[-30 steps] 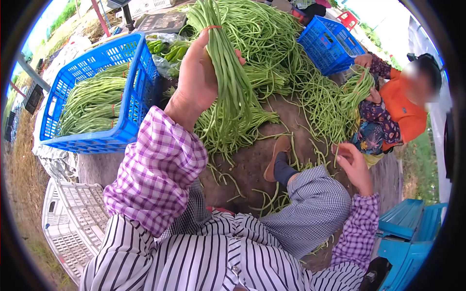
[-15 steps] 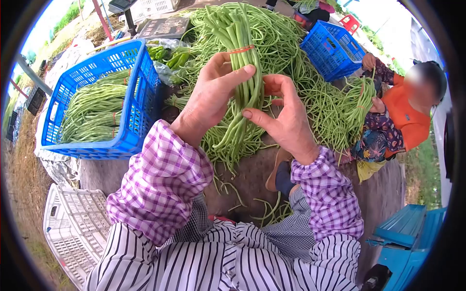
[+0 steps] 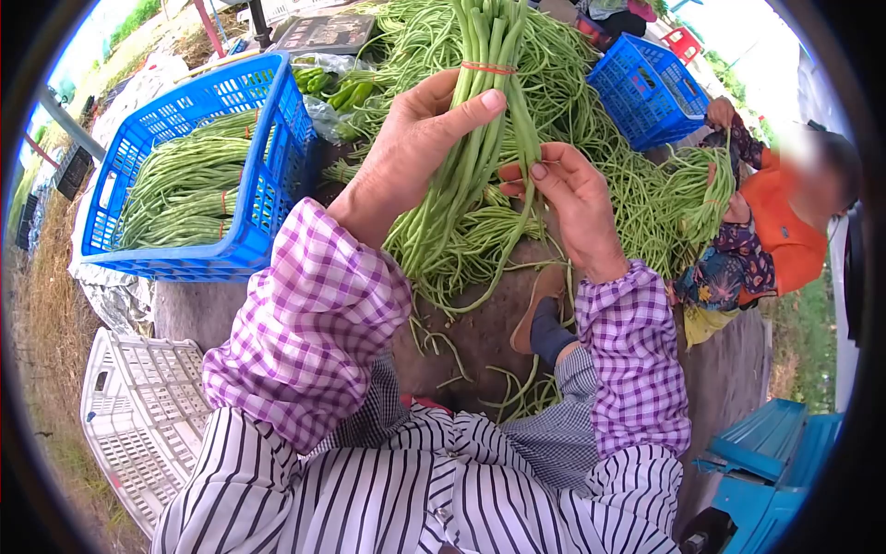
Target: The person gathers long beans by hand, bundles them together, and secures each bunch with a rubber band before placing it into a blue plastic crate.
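Note:
My left hand [image 3: 415,138] is wrapped round a bundle of long green beans [image 3: 472,157], its thumb pressed on the stalks just under an orange-red band [image 3: 489,67]. The bundle stands upright, and its lower ends hang down and fan out. To the right of it, my right hand [image 3: 570,194] pinches one or a few strands at the bundle's side between thumb and fingers. Behind and below the bundle lies a large heap of loose green beans [image 3: 406,51].
A blue crate [image 3: 175,263] at the left holds banded beans. Another blue crate [image 3: 646,92] stands at the back right. A co-worker in an orange vest [image 3: 784,222] holds beans at the right. A white crate [image 3: 148,406] and a blue-green object [image 3: 766,443] are nearer me.
The bundle is higher in view and its lower ends are more spread. My right hand has moved right and slightly down, pulling strands away from the bundle's side.

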`<state>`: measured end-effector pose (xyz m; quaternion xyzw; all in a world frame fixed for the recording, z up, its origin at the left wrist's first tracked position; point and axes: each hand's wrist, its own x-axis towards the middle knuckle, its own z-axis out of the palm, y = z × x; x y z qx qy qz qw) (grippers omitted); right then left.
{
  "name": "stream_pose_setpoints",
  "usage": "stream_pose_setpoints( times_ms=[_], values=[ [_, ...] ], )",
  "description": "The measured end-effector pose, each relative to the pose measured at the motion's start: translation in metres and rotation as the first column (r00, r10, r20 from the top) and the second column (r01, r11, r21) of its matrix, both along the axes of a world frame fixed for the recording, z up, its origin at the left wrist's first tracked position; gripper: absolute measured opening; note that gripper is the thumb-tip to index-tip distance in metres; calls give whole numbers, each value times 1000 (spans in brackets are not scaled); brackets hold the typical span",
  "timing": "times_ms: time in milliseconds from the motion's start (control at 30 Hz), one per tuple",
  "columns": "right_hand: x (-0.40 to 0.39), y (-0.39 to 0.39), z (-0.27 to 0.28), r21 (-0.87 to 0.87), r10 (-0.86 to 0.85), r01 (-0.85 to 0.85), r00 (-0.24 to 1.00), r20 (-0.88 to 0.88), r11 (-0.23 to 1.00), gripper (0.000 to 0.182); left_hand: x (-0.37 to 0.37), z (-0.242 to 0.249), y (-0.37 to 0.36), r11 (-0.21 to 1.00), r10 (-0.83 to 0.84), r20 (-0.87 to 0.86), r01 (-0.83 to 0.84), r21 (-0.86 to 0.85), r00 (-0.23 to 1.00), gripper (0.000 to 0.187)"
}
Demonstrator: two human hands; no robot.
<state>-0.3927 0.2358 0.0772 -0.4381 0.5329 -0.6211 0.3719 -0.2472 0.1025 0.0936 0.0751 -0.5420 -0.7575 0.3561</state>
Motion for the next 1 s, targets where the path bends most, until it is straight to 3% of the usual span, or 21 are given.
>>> stream_pose_setpoints(
  times_ms=[133,333,433,533,667,1000],
  values=[
    [-1,2,3,58,30,-38,991,132,998,21,1,-1,-1,996,-71,-52,73,41,996,40],
    [-9,2,-5,76,-63,63,998,6,995,20,1,-1,-1,981,-158,-50,162,104,986,35],
    [-1,-2,-5,-120,-302,281,927,-224,952,14,2,1,1,976,-185,-59,190,108,981,34],
    [7,-1,5,-278,-407,317,832,-376,907,13,0,-2,2,978,-166,-83,174,114,983,34],
    [24,-3,20,-221,-333,250,762,-555,943,16,-1,-3,4,979,-171,-78,178,95,982,35],
    [21,-5,26,-71,-124,106,936,-330,992,15,0,-1,11,978,-158,-53,163,133,986,40]
  ],
)
